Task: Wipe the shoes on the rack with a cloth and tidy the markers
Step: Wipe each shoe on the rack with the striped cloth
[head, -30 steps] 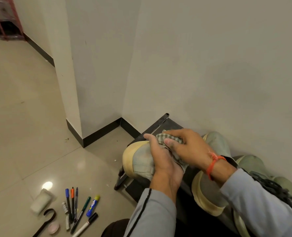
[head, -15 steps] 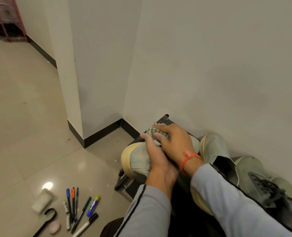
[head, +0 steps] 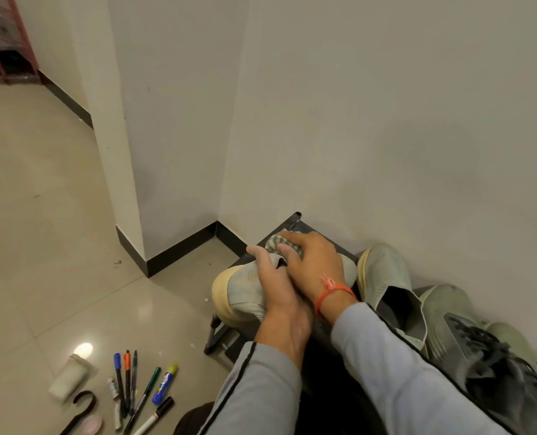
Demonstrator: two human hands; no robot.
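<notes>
On top of the low black metal shoe rack [head: 304, 226] in the corner, the right hand's fingertips [head: 287, 237] are pressing a bunched grey-green checked cloth [head: 273, 243] against the far end of a pale green knit shoe with a cream rubber sole [head: 245, 290]. The right hand [head: 315, 266], an orange thread bracelet [head: 331, 290] at its wrist, has its fingers curled over the wad, pinning it so it bites into the fabric. The left hand [head: 273, 284] is clamped round the shoe's upper, thumb side towards the cloth — a brace, I'd say, so the shoe doesn't skid off the shelf under the rubbing. Just beside it sits a second pale green shoe [head: 383, 271], and a grey-green shoe with dark lacing [head: 468, 334] lies beyond that.

Compared with a second ago, the cloth hand has travelled away from the person, towards the rack's back corner, and its forearm now crosses lower over the rack.

Down on the glossy tiled floor [head: 41, 246], well apart from the rack, the loose coloured markers [head: 132, 387] lie fanned out, untouched, next to a white roll [head: 67, 379] and a black hook [head: 80, 412].
</notes>
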